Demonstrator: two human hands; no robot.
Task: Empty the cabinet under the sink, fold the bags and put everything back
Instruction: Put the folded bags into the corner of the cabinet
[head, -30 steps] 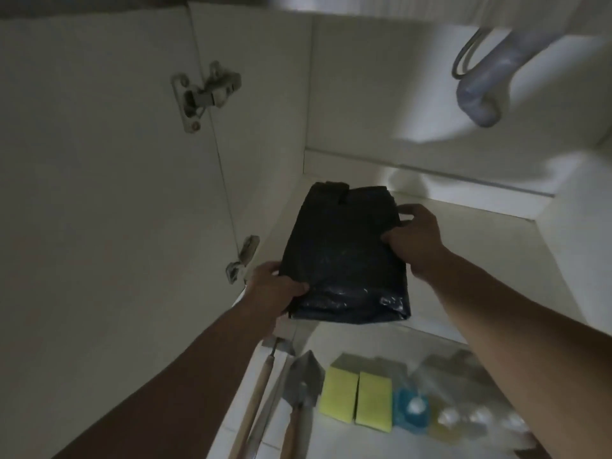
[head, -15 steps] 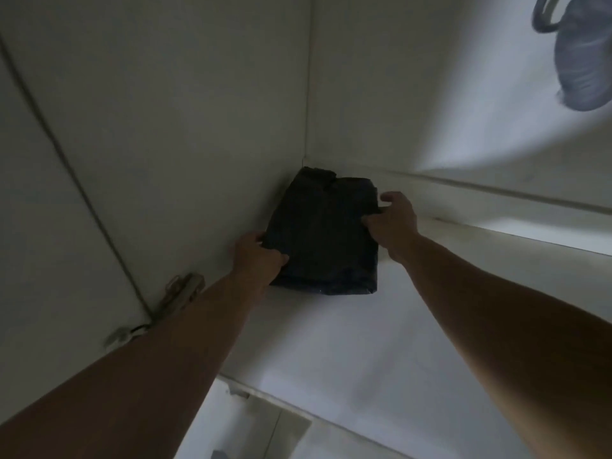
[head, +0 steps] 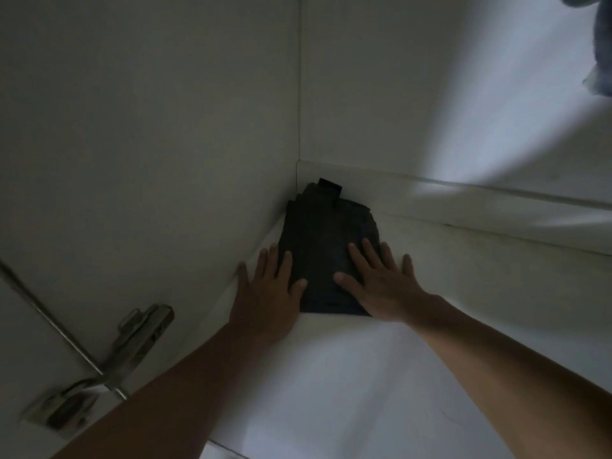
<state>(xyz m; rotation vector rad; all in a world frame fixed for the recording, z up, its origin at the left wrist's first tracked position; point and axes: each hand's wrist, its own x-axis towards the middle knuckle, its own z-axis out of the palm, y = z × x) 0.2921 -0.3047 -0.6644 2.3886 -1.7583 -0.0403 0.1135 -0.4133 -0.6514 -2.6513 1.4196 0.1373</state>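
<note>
So the folded black bags are sitting on the cabinet floor, shoved right into the back left corner, touching the side wall on one side and the low ledge along the back on the other. Everything below is relative to that stack.

Far left of it and nearer the camera is the door hinge, well apart, not a factor unless an elbow catches it on the way out. Just left of the stack, the left hand lies flat with fingers spread, thumb and a fingertip or two overlapping the bags' edge, the rest on the floor by the wall. No grip at all there, just an open palm. On the stack's near right corner, the right hand is the same deal: open, flat, pressing down, holding nothing.

What I'd worry about: slippery plastic folds love to spring back. Lift both palms quickly and the top layers could puff up or slide off, and a dragged finger could pull the pile out of the corner. That little tab poking up at the back looks loose too. Upper right is the drain pipe, well clear.
</note>
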